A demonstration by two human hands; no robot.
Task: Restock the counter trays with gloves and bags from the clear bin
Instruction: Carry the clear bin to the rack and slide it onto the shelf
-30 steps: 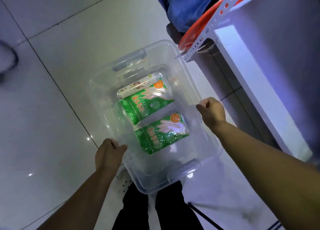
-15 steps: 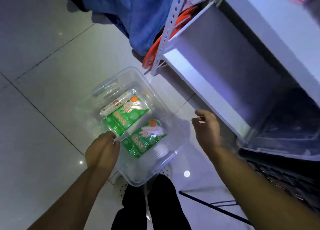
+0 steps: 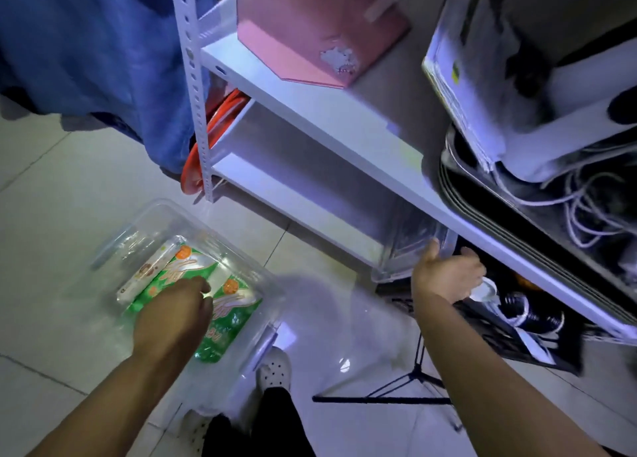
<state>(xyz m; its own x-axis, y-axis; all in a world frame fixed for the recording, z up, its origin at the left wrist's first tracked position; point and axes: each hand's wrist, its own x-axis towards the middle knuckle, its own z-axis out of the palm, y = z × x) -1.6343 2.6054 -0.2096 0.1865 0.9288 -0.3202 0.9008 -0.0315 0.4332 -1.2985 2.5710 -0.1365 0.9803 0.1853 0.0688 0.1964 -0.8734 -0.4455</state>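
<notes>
left grip [image 3: 175, 310]: reaches down into the clear bin [image 3: 144, 222], fingers curled on the shiny green glove packs [image 3: 234, 305]; real hold, cannot tell.
right grip [image 3: 444, 275]: open, fingers spread, touching a see-through box [image 3: 406, 250] under the white shelf [image 3: 310, 112].
clear bin: smooth plastic, round corners, on floor tiles at 9 o'clock.

Clear bin [image 3: 241, 250] on tiled floor [image 3: 69, 198], seemingly flat.
</notes>
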